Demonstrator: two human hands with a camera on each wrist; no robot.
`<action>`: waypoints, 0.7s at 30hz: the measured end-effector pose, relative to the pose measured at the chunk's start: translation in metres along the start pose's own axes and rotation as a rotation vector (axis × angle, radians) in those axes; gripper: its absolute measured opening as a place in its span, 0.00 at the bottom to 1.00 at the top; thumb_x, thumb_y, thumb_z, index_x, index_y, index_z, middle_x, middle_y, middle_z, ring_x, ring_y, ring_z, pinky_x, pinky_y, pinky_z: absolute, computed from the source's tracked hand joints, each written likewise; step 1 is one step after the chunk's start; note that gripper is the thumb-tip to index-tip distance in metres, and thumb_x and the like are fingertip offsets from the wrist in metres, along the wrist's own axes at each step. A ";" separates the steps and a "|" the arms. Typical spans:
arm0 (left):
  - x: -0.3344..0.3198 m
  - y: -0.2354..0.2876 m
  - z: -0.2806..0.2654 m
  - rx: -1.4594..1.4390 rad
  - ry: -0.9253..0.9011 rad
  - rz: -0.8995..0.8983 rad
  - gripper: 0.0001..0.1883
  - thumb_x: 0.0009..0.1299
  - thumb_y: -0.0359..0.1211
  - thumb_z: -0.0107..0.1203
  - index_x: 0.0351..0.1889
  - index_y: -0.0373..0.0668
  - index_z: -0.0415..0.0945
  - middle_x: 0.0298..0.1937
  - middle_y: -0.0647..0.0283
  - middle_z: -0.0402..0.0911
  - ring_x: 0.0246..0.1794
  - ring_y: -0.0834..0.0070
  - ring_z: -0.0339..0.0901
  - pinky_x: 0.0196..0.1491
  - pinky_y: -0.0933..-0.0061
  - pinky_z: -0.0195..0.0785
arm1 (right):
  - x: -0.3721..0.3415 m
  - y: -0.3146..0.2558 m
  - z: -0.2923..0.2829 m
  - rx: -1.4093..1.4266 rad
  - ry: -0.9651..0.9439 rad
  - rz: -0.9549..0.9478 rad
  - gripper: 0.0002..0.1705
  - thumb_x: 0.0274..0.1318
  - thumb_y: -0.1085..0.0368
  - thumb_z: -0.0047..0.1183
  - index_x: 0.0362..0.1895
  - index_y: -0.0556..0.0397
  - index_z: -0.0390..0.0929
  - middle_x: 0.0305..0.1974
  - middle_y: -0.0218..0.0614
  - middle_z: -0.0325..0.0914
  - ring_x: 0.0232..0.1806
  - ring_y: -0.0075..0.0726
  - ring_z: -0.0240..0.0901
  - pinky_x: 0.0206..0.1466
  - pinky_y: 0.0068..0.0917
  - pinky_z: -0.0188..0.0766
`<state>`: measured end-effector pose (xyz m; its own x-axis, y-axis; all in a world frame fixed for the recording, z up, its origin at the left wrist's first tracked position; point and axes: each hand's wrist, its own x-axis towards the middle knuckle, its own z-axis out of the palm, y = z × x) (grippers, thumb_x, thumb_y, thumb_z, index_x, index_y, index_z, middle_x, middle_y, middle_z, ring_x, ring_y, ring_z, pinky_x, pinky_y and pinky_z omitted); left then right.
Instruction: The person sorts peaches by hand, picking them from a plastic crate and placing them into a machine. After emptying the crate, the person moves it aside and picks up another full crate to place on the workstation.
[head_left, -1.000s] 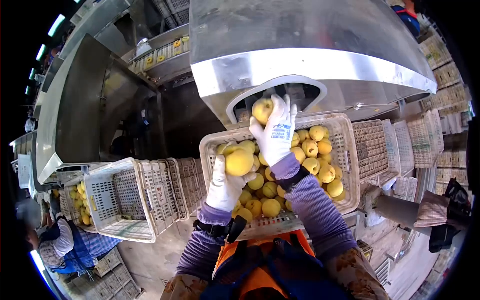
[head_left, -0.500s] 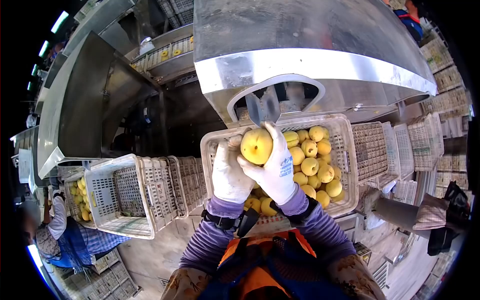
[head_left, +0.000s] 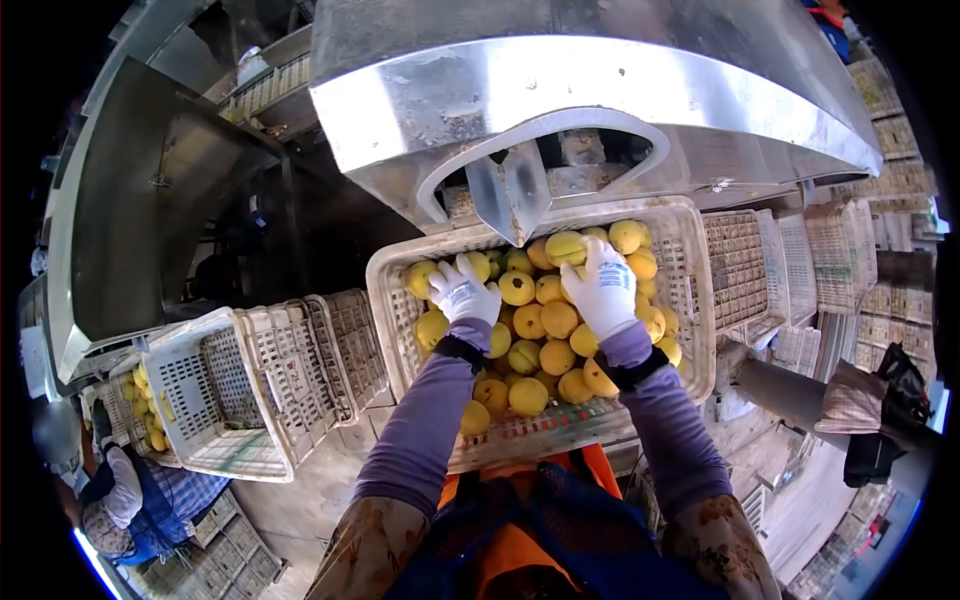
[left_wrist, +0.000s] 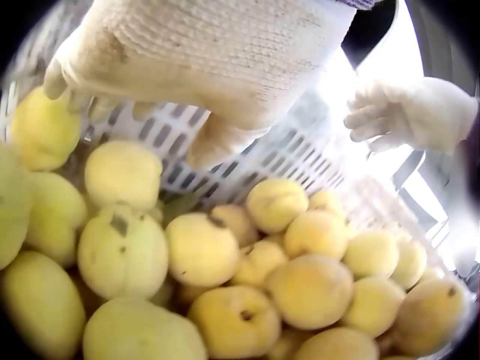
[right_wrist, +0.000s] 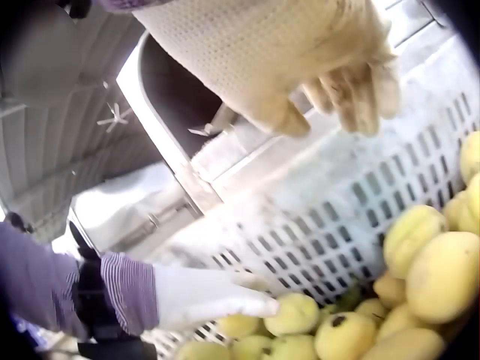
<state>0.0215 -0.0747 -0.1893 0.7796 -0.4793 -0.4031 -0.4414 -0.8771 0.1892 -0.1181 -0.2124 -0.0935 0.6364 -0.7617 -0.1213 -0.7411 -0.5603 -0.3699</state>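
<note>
A white plastic crate (head_left: 378,300) of yellow round fruit (head_left: 558,320) stands in front of the person. At its back left, the white-gloved left hand (head_left: 465,292) reaches over the fruit; the left wrist view shows this hand (left_wrist: 202,60) with fingers bent loosely downward and nothing gripped. The right hand (head_left: 606,290) is over the back right of the pile, beside a greenish-yellow fruit (head_left: 566,249). Seen from the right wrist, that hand (right_wrist: 292,60) has relaxed fingers, with nothing between them. Whether fingertips touch fruit is unclear.
Behind the crate is a metal machine (head_left: 600,75) with an arched opening and a pointed metal chute (head_left: 512,195) above the crate's back edge. Crates (head_left: 215,400) stand at left, more crates (head_left: 735,265) at right. Another person (head_left: 125,490) is at far left.
The fruit held up in the hands has been let go. Both hands have moved apart over the pile, left hand leftward, right hand rightward. The view has shifted closer to the machine.
</note>
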 end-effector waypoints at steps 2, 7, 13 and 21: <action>0.006 0.016 0.024 0.137 0.134 -0.027 0.39 0.62 0.43 0.61 0.68 0.38 0.58 0.59 0.55 0.66 0.65 0.55 0.61 0.70 0.33 0.43 | 0.012 0.006 0.032 -0.203 -0.100 0.073 0.44 0.49 0.46 0.64 0.66 0.54 0.63 0.60 0.45 0.70 0.58 0.48 0.70 0.55 0.42 0.70; 0.030 0.018 0.062 0.162 0.134 -0.142 0.39 0.64 0.43 0.64 0.66 0.40 0.53 0.59 0.59 0.62 0.65 0.60 0.62 0.73 0.28 0.33 | 0.038 0.011 0.084 -0.455 -0.152 0.183 0.50 0.42 0.49 0.71 0.66 0.54 0.60 0.60 0.39 0.66 0.61 0.42 0.66 0.58 0.36 0.68; 0.023 0.020 0.040 0.133 0.081 -0.150 0.39 0.59 0.47 0.67 0.62 0.42 0.58 0.57 0.59 0.65 0.63 0.60 0.64 0.72 0.30 0.38 | 0.027 0.018 0.064 -0.061 0.050 0.101 0.45 0.36 0.48 0.73 0.58 0.54 0.69 0.53 0.46 0.71 0.57 0.52 0.68 0.61 0.41 0.66; -0.081 0.003 -0.064 -1.907 -0.292 -0.063 0.42 0.63 0.57 0.64 0.68 0.43 0.63 0.61 0.53 0.71 0.60 0.58 0.72 0.61 0.43 0.69 | -0.036 -0.011 0.008 0.529 0.173 -0.159 0.43 0.36 0.59 0.73 0.57 0.59 0.66 0.51 0.50 0.67 0.57 0.55 0.65 0.62 0.43 0.66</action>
<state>-0.0142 -0.0401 -0.0989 0.5965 -0.6084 -0.5235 0.7307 0.1418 0.6678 -0.1305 -0.1763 -0.0922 0.6543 -0.7483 0.1091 -0.4029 -0.4671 -0.7871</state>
